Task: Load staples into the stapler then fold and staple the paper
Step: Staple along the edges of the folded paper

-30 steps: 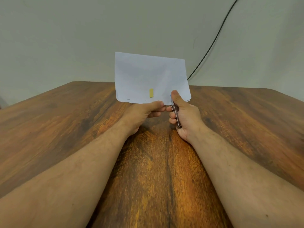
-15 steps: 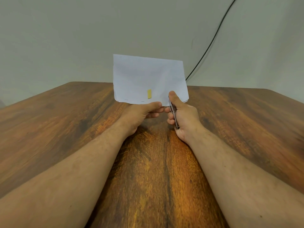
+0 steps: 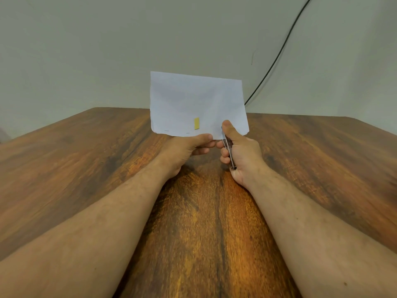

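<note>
A folded white paper (image 3: 197, 102) stands upright above the table, with a small yellow tag (image 3: 196, 123) near its lower edge and two staples visible along that edge to the left. My left hand (image 3: 184, 150) pinches the paper's bottom edge at the middle. My right hand (image 3: 240, 153) grips a slim metal stapler (image 3: 229, 152), thumb pressed on top, its nose at the paper's lower edge right of the left hand's fingers. The stapler's jaws are hidden by my thumb and the paper.
The brown wooden table (image 3: 193, 222) stretches under both forearms. A plain wall stands behind it, with a black cable (image 3: 277, 54) running diagonally down to the table's far edge at right.
Both hands, paper and stapler have drifted slightly left and down. The grips are unchanged.
</note>
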